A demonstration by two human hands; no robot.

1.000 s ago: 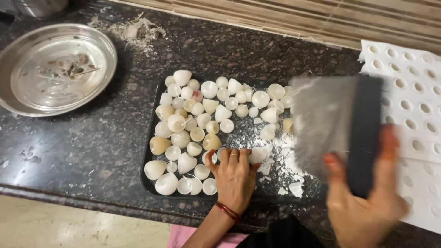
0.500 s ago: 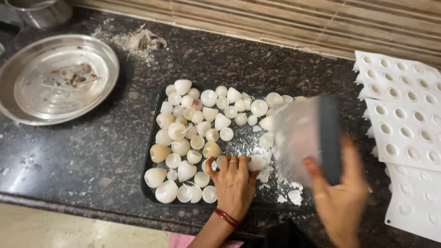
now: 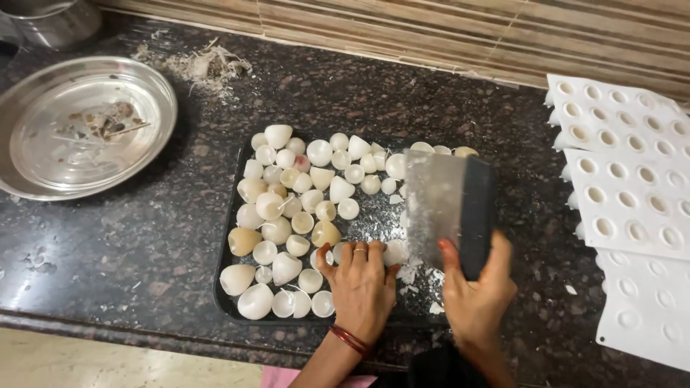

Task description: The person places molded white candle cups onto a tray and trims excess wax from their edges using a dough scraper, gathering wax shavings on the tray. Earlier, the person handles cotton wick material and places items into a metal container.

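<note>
1. My left hand (image 3: 361,279) has a thin, pale metal ring on one of its middle fingers, just below the knuckle.
2. Around my left wrist I wear slim red bangles, two or three stacked close together, with a darker line between them.
3. My left forearm is bare from the bangles to the near edge of the view; no sleeve shows on it.
4. My right hand (image 3: 476,287) has red polish on the thumbnail; its other nails are hidden from view.
5. I cannot see a ring or bangle on my right hand or wrist.
6. At the near edge, between my forearms, a strip of pink cloth and a patch of dark cloth show from my clothing.
</note>
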